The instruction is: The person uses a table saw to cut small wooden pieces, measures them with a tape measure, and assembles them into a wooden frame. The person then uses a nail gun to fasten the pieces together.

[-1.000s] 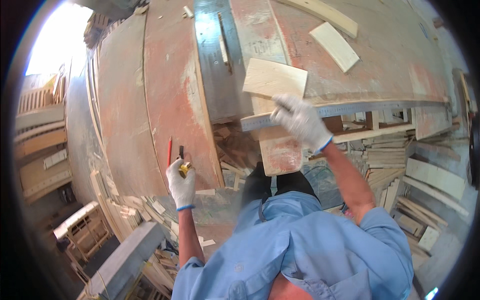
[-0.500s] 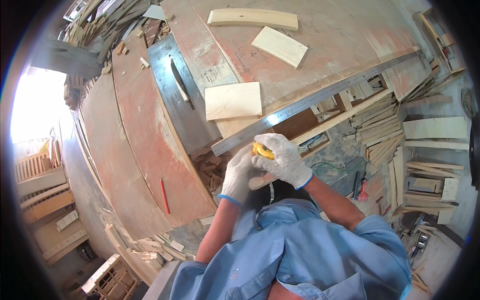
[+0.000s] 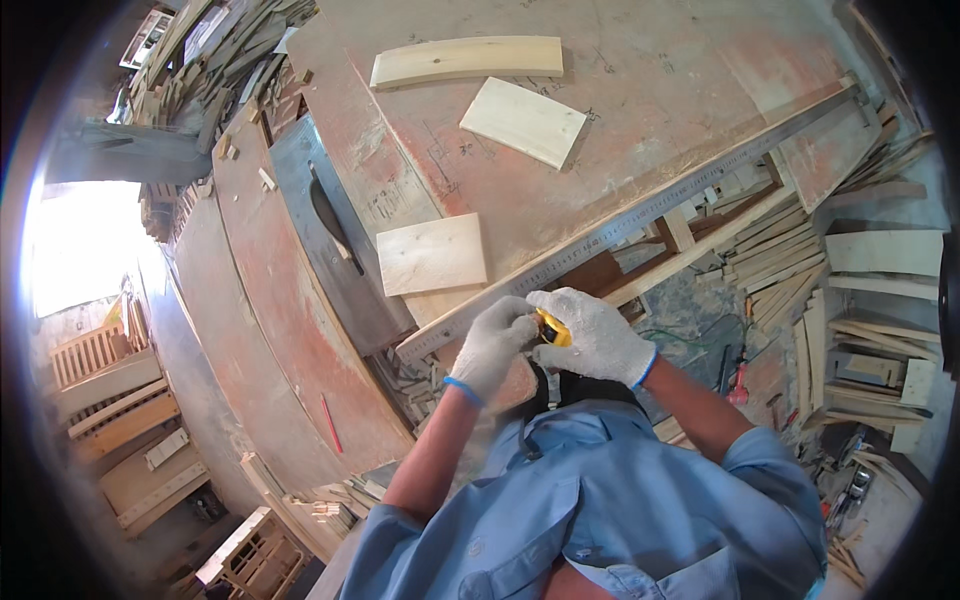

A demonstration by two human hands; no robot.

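In front of my waist I hold a small yellow and black tape measure (image 3: pixel 552 328). My right hand (image 3: pixel 598 338), in a white knit glove with a blue cuff, is closed around its right side and covers much of it. My left hand (image 3: pixel 490 350), gloved the same way, has its fingers bent and pressed against the measure's left side. Whether a bit of blade is pulled out cannot be made out. Just beyond my hands a long metal ruler (image 3: pixel 620 235) runs along the edge of the saw table (image 3: pixel 660 120).
Pale boards (image 3: pixel 432 255) lie on the table, two more farther back. A saw blade (image 3: pixel 328 215) stands up from a metal plate on the left. A red pencil (image 3: pixel 331 422) rests on the left tabletop. Stacked wood strips (image 3: pixel 770 260) fill the right side.
The view has shifted, so the boards and blade appear lower and to the left. My hands have drawn slightly apart, and the left no longer wraps beneath the tape measure.
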